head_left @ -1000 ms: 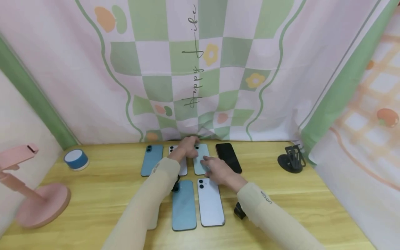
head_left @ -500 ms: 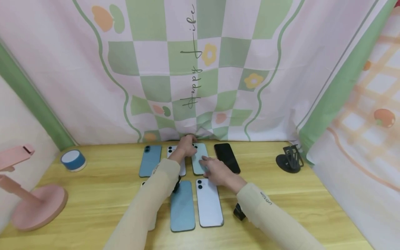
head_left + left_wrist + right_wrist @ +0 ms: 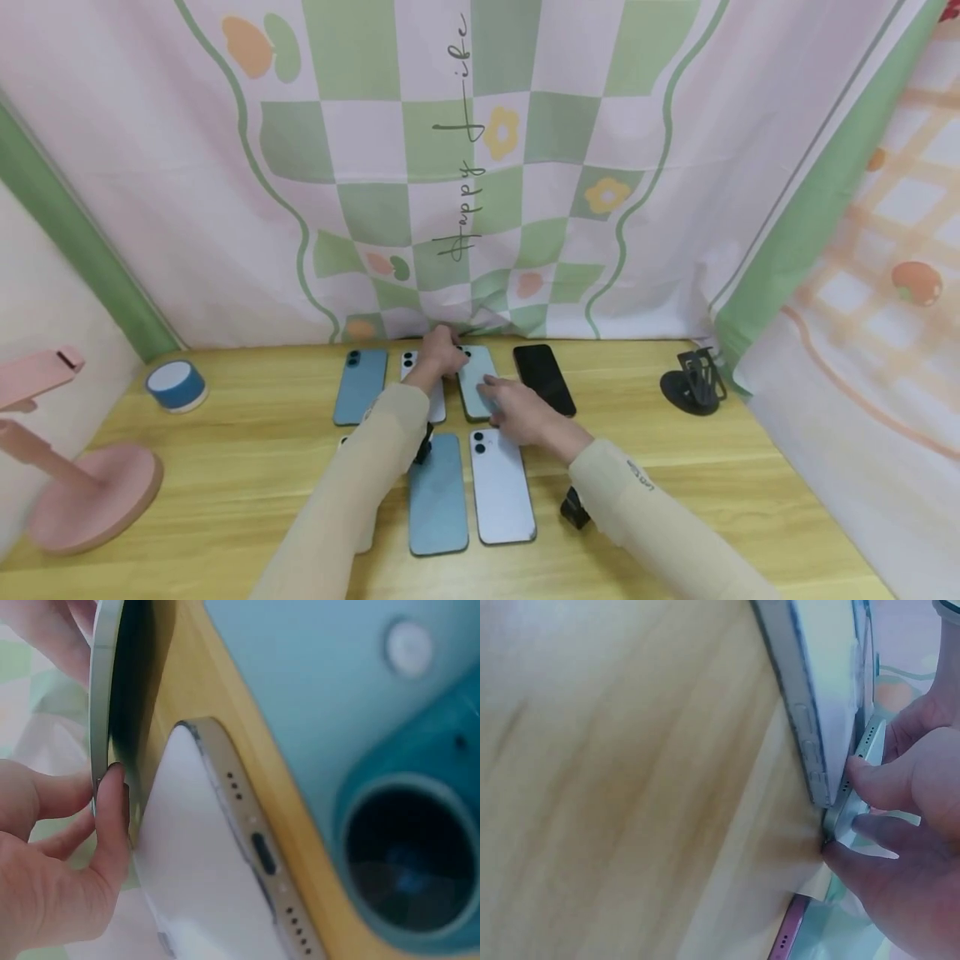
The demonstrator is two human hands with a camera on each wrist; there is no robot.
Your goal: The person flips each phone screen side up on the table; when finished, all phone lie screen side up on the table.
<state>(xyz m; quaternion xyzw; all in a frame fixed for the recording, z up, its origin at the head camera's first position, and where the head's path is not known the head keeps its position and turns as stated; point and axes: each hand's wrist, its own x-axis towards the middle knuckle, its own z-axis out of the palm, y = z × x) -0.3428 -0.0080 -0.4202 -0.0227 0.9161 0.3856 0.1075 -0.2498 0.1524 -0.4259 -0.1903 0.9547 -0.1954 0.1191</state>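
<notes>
A pale green phone (image 3: 478,383) is in the back row of phones, camera side up. My left hand (image 3: 441,353) pinches its left edge near the top; the left wrist view shows the thumb and fingers of the left hand (image 3: 56,859) on either side of that edge, which is raised off the table. With its fingers at the lower right corner, my right hand (image 3: 522,408) holds the same phone. In the right wrist view, the right hand's (image 3: 911,817) thumb and fingers are curled about the end of the pale green phone (image 3: 844,810). A white phone (image 3: 437,407) lies partly under my left wrist.
A blue phone (image 3: 361,387) and a black phone (image 3: 545,379) flank the back row. In front lie a teal phone (image 3: 438,500), a white phone (image 3: 502,492) and a phone mostly hidden by my left sleeve. Pink stand (image 3: 97,496), blue-white cylinder (image 3: 176,385) and black stand (image 3: 693,387) stand toward the sides.
My left hand has shifted slightly left, and the pale green phone with it, its left edge now showing thicker. The right hand has barely moved. The head view has shifted a little.
</notes>
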